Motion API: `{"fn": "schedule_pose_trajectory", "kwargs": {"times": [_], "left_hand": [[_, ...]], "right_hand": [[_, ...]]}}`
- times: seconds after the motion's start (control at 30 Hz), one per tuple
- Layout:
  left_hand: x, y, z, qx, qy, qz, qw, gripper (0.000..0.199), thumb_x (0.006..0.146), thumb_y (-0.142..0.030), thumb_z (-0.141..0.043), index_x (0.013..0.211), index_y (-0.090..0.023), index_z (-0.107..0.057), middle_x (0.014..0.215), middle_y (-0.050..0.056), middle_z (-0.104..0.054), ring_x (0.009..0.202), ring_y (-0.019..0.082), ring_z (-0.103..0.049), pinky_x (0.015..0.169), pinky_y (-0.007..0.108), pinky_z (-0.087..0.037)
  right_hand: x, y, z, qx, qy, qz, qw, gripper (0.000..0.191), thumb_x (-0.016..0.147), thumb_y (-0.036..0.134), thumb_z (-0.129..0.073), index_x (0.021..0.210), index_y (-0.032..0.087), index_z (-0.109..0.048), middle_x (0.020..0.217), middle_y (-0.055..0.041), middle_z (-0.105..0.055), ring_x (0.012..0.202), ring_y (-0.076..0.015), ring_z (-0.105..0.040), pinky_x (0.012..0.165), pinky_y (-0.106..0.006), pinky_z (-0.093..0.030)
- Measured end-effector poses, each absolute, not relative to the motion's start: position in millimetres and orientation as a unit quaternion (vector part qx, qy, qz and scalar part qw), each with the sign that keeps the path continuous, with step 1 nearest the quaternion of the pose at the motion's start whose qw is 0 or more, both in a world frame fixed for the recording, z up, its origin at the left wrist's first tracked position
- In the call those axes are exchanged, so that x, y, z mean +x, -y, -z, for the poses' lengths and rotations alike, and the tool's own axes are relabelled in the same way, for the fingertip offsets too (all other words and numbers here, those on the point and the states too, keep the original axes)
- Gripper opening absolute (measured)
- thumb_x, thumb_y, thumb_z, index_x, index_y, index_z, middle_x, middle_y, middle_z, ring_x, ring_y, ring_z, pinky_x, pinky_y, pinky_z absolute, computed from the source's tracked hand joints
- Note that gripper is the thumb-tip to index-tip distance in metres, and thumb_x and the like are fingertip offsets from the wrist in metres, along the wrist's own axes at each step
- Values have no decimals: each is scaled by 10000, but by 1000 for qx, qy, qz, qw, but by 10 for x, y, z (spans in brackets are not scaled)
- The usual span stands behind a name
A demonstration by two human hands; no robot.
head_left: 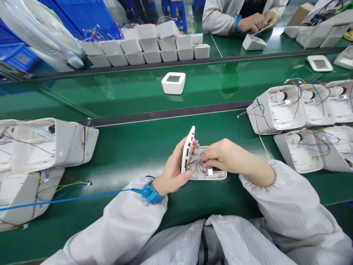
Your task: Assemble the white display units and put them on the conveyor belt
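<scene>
My left hand (176, 169) holds a white panel (188, 151) tilted up on its edge, thumb in front and fingers behind. Beside it on the green table lies a white housing (208, 177), with its inside facing up and thin red, blue and yellow wires (197, 162) running through it. The fingers of my right hand (220, 156) are pinched together over the wires inside this housing; what they grip is too small to make out. A small white connector (210, 171) shows below my right fingertips. A blue wrist strap (151, 194) circles my left wrist.
White housings with wires stand at the left (71, 143) and right (286, 110). A finished-looking white unit (173, 84) sits on the green strip beyond the dark rail (165, 113). Farther back are stacked white boxes (149, 40) and another person's hands (253, 23). A blue cord (82, 197) runs leftward.
</scene>
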State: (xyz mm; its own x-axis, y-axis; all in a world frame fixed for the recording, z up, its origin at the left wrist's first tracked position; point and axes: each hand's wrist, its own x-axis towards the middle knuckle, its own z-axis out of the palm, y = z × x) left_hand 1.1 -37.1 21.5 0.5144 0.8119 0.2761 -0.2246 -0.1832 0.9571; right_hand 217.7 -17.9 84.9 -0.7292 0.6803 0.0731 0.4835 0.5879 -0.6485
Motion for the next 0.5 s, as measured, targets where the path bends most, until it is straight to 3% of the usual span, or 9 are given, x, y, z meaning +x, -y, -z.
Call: {"fn": "schedule_pose_trajectory", "kwargs": {"times": [0.1, 0.17, 0.3, 0.5], "left_hand": [[37, 392, -252, 653, -246, -433, 571, 807, 844, -528, -626, 1498, -239, -251, 1498, 170, -378, 1356, 352, -428, 1123, 556, -369], [63, 415, -264, 668, -262, -438, 543, 843, 818, -472, -681, 1499, -266, -228, 1523, 158, -334, 1389, 351, -387, 1140, 557, -346], [109, 460, -221, 683, -291, -450, 496, 936, 754, -364, -763, 1500, -271, -205, 1508, 156, -334, 1408, 351, -357, 1160, 569, -307], [95, 426, -164, 708, -301, -436, 467, 997, 702, -366, -809, 1503, -251, -226, 1489, 179, -364, 1386, 372, -390, 1148, 577, -321]], "right_hand": [[2138, 174, -786, -349, 906, -194, 137, 166, 893, 137, -607, 876, 205, -758, 799, -19, -705, 747, -154, -594, 646, -272, -405], [2117, 175, -739, -373, 908, -126, 142, 156, 885, 142, -620, 845, 201, -759, 903, -52, -704, 840, -186, -572, 680, -301, -398], [2084, 198, -679, -424, 890, -89, 144, 156, 880, 147, -624, 825, 213, -755, 1048, -59, -680, 918, -212, -537, 735, -336, -391], [1994, 284, -684, -489, 864, -89, 83, 105, 828, 119, -637, 763, 176, -697, 859, -77, -687, 770, -209, -530, 655, -347, -384]]}}
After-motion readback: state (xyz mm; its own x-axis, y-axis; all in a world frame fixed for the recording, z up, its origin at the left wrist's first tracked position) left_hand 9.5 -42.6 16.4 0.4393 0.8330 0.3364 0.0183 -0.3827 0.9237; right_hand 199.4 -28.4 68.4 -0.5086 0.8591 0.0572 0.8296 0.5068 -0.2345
